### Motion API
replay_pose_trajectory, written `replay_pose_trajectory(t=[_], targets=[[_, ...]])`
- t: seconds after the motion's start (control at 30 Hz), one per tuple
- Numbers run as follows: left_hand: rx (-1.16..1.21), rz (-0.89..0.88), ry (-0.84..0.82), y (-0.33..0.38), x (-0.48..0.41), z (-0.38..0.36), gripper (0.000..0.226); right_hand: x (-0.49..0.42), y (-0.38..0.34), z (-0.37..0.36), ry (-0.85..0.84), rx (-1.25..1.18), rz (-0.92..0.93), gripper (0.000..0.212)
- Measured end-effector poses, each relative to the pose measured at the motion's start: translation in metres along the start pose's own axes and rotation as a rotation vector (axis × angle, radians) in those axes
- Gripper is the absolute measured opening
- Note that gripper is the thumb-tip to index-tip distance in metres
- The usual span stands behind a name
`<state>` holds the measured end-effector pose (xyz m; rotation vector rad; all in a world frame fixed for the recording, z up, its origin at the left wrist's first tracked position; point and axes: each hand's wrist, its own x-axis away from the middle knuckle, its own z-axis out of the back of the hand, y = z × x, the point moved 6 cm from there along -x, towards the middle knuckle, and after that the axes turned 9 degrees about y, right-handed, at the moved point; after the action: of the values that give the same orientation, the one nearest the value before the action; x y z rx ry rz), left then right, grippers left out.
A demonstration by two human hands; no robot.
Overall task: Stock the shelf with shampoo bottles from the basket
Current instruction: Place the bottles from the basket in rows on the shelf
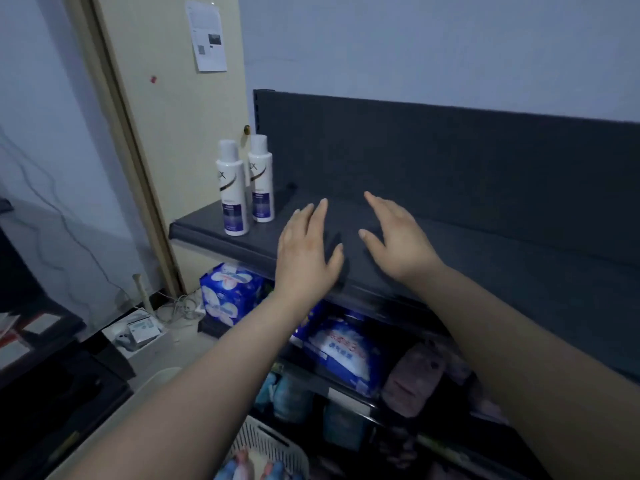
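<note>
1. Both hands are empty. The left hand [308,251] and right hand [398,237] hover palm-down over the middle of the shelf [485,265], fingers [320,216] straight and spread, grasping nothing. Whether they touch the shelf surface, I cannot tell.
2. Task's things: two white bottles stand upright at the shelf's left end. The front bottle [232,192] stands near the shelf's front edge, and the back bottle [261,181] stands close behind it. Touching or just apart, I cannot tell.
3. The basket [273,448] sits well below the shelf, at the bottom of the view. Its contents are blurred pink and blue shapes; I cannot tell whether they are bottles.
4. Risk: the bottles are tall and narrow, so likely tippy. A careless sweep of the left hand toward the shelf's left end could knock the front bottle into the back one, or off the front edge.
5. Risk: going down to the basket takes both forearms past the shelf's front lip. A bumped lip could shake the standing pair.
6. Risk: dim light and a crowded view below the shelf invite a poor grip, so a bottle could slip on the lift.
7. Risk: a new bottle set too tight at the shelf's left end could topple the row. The bare middle of the shelf looks safer.
</note>
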<state>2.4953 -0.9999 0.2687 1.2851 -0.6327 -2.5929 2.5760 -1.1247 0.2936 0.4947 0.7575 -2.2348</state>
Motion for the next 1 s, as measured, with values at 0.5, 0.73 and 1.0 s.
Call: replay_pose_trajectory(t=[0.5, 0.73, 1.0], targets=[[0.248, -0.240, -0.251, 0.267, 0.159, -0.048, 0.070, 0.280, 0.097, 0.228, 0.182, 0.254, -0.316, 0.062], [0.391, -0.348, -0.333, 0.374, 0.218, -0.071, 0.067, 0.388, 0.143, 0.305, 0.217, 0.394, -0.497, 0.066], [0.547, -0.517, -0.437, 0.480, 0.248, -0.112, 0.063, 0.468, 0.187, 0.374, 0.326, 0.516, -0.649, 0.065]])
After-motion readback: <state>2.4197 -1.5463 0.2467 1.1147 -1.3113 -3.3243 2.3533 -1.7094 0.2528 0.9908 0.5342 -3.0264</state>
